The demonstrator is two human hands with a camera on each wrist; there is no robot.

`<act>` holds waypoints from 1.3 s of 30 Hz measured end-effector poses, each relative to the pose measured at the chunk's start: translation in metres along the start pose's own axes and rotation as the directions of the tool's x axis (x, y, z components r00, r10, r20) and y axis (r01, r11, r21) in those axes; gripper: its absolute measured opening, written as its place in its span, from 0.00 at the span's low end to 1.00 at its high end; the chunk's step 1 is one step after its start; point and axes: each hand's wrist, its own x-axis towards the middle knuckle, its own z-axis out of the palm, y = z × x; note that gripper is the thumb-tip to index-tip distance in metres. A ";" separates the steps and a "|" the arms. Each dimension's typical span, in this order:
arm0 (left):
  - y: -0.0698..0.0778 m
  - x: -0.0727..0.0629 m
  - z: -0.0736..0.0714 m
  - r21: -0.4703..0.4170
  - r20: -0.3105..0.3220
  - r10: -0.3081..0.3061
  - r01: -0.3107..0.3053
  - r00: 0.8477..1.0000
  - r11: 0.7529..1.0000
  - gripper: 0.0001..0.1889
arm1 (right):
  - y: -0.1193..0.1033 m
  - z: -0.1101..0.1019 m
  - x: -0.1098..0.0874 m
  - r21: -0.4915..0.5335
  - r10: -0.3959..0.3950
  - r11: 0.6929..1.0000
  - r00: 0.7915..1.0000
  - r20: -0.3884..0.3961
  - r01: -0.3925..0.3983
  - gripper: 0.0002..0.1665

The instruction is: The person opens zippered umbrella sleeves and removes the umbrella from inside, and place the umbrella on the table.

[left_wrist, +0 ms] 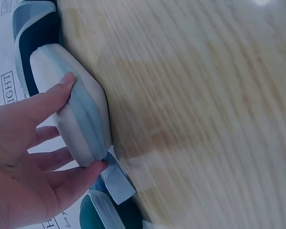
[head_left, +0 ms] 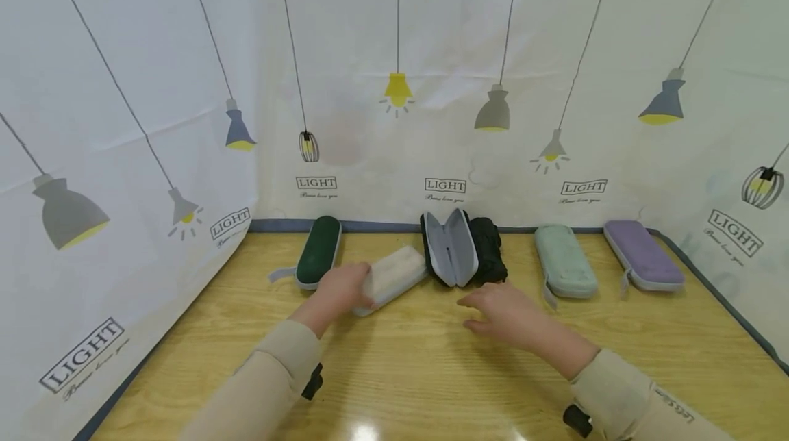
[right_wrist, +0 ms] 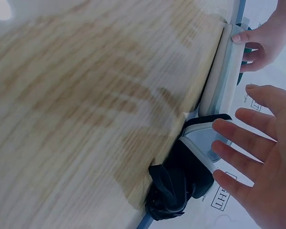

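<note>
A cream zip case [head_left: 394,275] with a pale grey zip band lies slantwise on the table. My left hand [head_left: 343,288] grips its near left end, thumb on the zip band and fingers at the end by the pull tab [left_wrist: 118,183]. To its right stands a black case [head_left: 453,249], spread wide with its grey lining showing. My right hand [head_left: 502,314] hovers in front of that case, fingers apart and nothing in them. A black folded bundle [head_left: 489,250] with a strap [right_wrist: 168,183] sits against the open case's right side.
A dark green case [head_left: 320,249] lies to the left, just beyond my left hand. Mint [head_left: 566,261] and purple [head_left: 644,255] cases lie at the right, both closed. Behind them rises a white cloth [head_left: 370,30] printed with lamps, meeting the wooden table [head_left: 394,372] at the back.
</note>
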 end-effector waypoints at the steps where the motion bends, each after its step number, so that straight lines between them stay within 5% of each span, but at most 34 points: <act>1: -0.001 -0.003 -0.001 -0.009 0.005 0.014 -0.014 1.000 1.000 0.41 | -0.001 0.000 0.000 0.003 -0.006 1.000 1.000 -0.005 0.006 0.20; 12: -0.003 -0.017 -0.002 -0.036 0.055 0.152 -0.150 0.987 0.988 0.38 | 0.001 -0.001 -0.003 -0.002 -0.014 1.000 0.998 -0.062 0.014 0.22; 30: 0.023 -0.033 0.002 -0.023 0.094 0.328 -0.327 0.940 0.945 0.40 | 0.005 -0.003 0.001 0.012 -0.112 0.994 0.991 0.067 0.112 0.37; 39: 0.037 -0.038 0.007 -0.025 0.108 0.383 -0.382 0.917 0.924 0.40 | 0.003 -0.005 -0.006 0.159 -0.213 0.970 0.961 0.174 0.186 0.46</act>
